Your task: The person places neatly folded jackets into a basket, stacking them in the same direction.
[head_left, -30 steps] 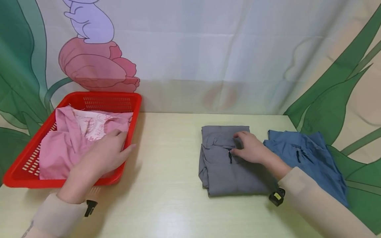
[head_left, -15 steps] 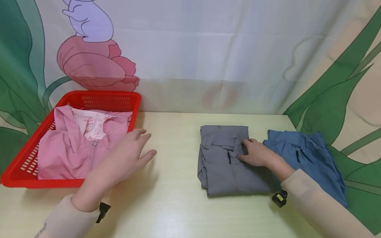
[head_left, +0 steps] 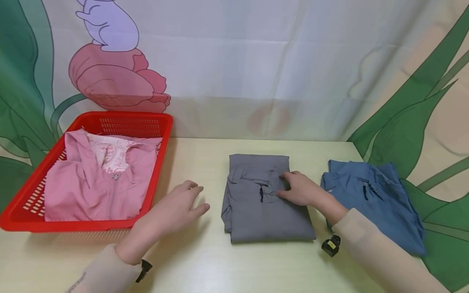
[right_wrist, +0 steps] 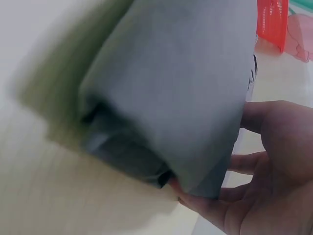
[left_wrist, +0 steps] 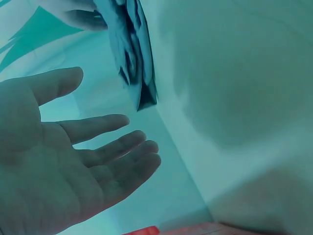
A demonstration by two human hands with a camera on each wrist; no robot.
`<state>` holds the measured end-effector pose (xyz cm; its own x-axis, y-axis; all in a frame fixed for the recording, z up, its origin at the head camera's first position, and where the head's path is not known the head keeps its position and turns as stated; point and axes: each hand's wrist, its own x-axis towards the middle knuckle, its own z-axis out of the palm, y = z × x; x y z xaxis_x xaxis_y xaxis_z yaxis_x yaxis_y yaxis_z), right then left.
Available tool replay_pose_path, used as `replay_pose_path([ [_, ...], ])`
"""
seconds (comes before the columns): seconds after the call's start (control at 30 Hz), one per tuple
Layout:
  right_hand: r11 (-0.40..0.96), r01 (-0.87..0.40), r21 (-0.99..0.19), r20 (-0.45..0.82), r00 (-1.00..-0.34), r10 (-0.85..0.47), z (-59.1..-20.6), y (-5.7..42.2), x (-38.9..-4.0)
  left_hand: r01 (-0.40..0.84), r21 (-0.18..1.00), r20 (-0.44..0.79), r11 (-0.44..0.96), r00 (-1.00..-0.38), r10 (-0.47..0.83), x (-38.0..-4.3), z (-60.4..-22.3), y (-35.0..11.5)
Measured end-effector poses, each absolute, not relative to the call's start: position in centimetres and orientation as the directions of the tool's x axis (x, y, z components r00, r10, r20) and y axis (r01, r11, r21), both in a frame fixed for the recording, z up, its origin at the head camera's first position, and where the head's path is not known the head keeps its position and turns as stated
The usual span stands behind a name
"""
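At left, red basket [head_left: 80, 226] in moulded plastic: glossy, smooth, perforated with narrow slots. Inside basket, pink garment [head_left: 99, 187] in matt, softly wrinkled cloth, with printed cloth lining [head_left: 115, 159] and metallic-looking zip pull [head_left: 115, 176]. Right of centre, grey garment [head_left: 260, 213] in matt, smooth cloth, creased along folds. At right, blue garment [head_left: 377, 205] in matt cloth, more rumpled. Underneath, pale tabletop [head_left: 205, 260], smooth, with low sheen. At far side, printed curtain [head_left: 227, 61] in thin, lightly creased cloth. At near side, beige sleeves [head_left: 373, 244] in matt cloth.
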<state>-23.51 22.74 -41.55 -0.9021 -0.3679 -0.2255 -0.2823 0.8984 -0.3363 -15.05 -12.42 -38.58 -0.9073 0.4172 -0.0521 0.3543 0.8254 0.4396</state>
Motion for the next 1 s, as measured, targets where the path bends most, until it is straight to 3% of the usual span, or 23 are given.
replay_pose_path([
  [0.37,0.821,-0.349,-0.452,-0.162,-0.873,-0.460,-41.9,19.7,-23.3,0.302,0.479,-0.153,0.824,-0.896,0.417,-15.8,-40.4,-12.3],
  [0.6,0.723,-0.387,-0.572,-0.088,-0.848,-0.523,-42.0,18.8,-22.8,0.237,0.499,-0.163,0.833,-0.919,0.359,-16.1,-41.2,-12.3],
  [0.8,0.723,-0.232,-0.650,-0.125,-0.907,-0.403,-41.7,19.2,-22.5,0.192,0.487,-0.153,0.852,-0.942,0.300,-16.3,-41.4,-12.3],
  [1.0,0.701,0.004,-0.713,-0.292,-0.911,-0.291,-41.1,19.9,-22.1,0.156,0.550,-0.135,0.821,-0.953,0.272,-16.3,-41.8,-12.1],
])
